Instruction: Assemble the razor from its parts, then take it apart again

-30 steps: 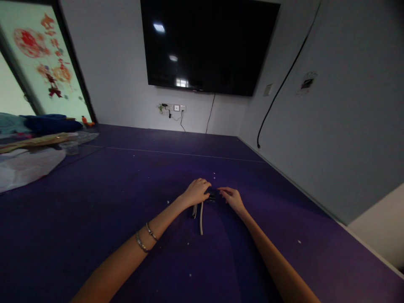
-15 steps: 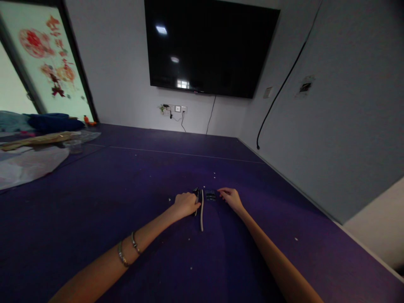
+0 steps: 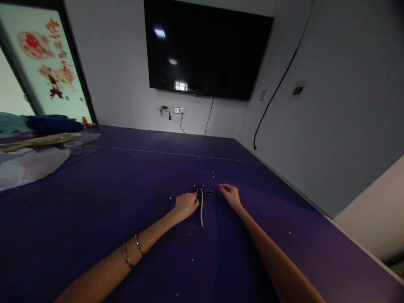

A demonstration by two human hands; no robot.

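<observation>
Razor-like tool [image 3: 195, 186] sits in the left hand [image 3: 187, 205], its dark head beyond the knuckles and directed away from the wearer. Fingers of that hand are clenched around the handle; whether the tool is lifted or rests on the purple surface [image 3: 126, 252] cannot be told. Immediately right of it lies a pale strip [image 3: 202, 210], lengthwise and slightly curved; right of the strip, a dark flat case [image 3: 209, 193], contents too small to read. Right hand [image 3: 231, 196] is just beyond the case, fingers loosely curved and released, with nothing visible between them.

Step in hand, as judged: one-handed handling of the tool beside the strip, the other hand free. Any shift of the tool probably calls for a steady left grip and care not to nudge the strip; access to the case looks easiest from the right.

Surface: purple, crossed by a thin seam [image 3: 176, 153], with scattered white specks; desk or floor covering, not determinable. Far left: white plastic bag [image 3: 34, 166], clear cup [image 3: 74, 147], dark blue cloth [image 3: 53, 124], small orange object [image 3: 87, 122].

Room: large television [image 3: 208, 50] on the back wall, sockets [image 3: 176, 110] below, black cable [image 3: 277, 87] hanging along the right wall, door panel [image 3: 41, 54] with red decorations at left. Lighting dim.
</observation>
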